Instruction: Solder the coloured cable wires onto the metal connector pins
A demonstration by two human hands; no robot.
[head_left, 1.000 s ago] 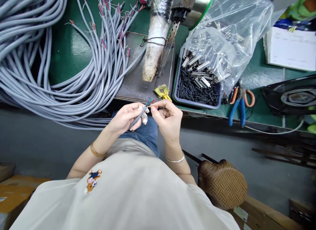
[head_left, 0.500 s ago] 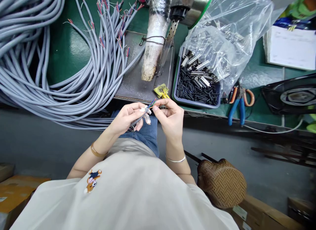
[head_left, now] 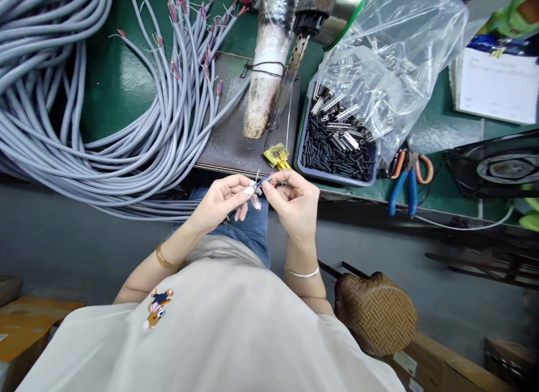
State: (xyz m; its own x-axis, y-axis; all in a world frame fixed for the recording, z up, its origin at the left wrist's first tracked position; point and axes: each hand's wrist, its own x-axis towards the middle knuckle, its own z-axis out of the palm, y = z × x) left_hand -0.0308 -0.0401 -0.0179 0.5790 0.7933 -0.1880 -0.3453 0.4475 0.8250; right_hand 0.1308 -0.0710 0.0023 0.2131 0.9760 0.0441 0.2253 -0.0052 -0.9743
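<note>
Wire ends (head_left: 264, 181) in mixed colours are held btwn the two hands, just off the near edge of the bench (head_left: 120, 94). Well to the L of the fingers, grey cables (head_left: 177, 122) are heaped, some hanging past that edge; if the worked one is tied up in the heap, it could be tugged out of the pinch by their weight. By the L hand (head_left: 221, 204), the wires are gripped at their base, thumb to forefinger; the jacket is hidden there & a slip could be caused by a loosened hold. By the R hand (head_left: 292, 204), a few strands are nipped btwn thumb & forefinger; exact no. can't be told. Wrong colours could be picked, as tips are bunched tight, & thin cores could be snapped by too hard a pull. Above the fingers, a metal-barrelled tool (head_left: 290, 60) is mounted; if hot, skin or insulation could be scorched by careless lifting. Just R of the fingers, a tray (head_left: 337, 179) is filled w/ black sleeves (head_left: 324, 156); small pcs could be spilled by a knocked rim. Farther R, pliers (head_left: 406, 184) are laid.
</note>
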